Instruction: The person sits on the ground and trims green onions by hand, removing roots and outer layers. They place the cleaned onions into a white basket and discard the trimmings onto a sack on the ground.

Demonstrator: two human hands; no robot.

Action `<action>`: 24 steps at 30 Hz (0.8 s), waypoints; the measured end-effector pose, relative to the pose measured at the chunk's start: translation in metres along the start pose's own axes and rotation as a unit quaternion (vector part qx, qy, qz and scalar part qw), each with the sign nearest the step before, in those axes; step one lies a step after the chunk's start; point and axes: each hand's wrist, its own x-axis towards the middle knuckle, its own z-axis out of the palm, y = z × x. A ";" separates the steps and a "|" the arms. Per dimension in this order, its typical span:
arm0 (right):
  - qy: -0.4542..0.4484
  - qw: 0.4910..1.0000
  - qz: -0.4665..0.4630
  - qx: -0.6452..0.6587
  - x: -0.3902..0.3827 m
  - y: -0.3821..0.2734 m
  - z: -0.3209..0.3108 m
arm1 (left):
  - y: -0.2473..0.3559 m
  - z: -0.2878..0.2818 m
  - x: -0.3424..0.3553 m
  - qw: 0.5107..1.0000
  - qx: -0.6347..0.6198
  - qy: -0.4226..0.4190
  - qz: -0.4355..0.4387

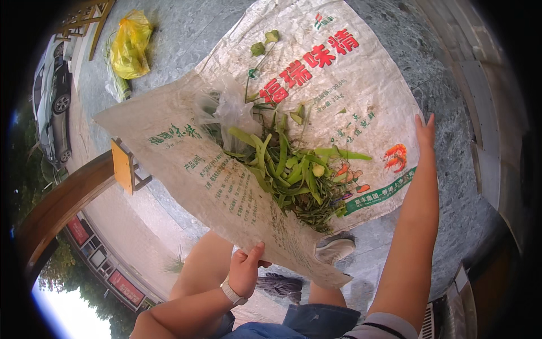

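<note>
A large white woven sack, opened out into a sheet with red and green print, spreads in front of me. Its near left side is lifted, with my left hand closed around the edge, thumb on top. At the right edge is my right hand, gripping the sack's border; part of its fingers is hidden. In the fold lies a heap of green vegetable scraps, with long flat pods or peelings and thin stems. A crumpled clear plastic bag rests against the heap. Small green pieces lie farther up the sack.
On the grey stone floor at the far left sits a yellow plastic bag, beside long green-and-white stalks. A curved wooden rail and a small wooden piece stand left. Parked cars show beyond. My shoe is beneath the sack.
</note>
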 end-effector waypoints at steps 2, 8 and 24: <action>-0.021 0.993 0.038 -0.113 -0.012 -0.057 0.015 | 0.019 0.000 -0.005 0.999 -0.029 0.030 -0.014; -0.169 0.985 -0.031 0.016 -0.019 -0.075 0.005 | 0.035 -0.011 0.004 0.997 -0.003 -0.031 -0.064; -0.157 0.916 -0.367 -0.025 -0.233 -0.364 -0.290 | 0.047 -0.047 -0.009 0.984 0.112 -0.135 0.007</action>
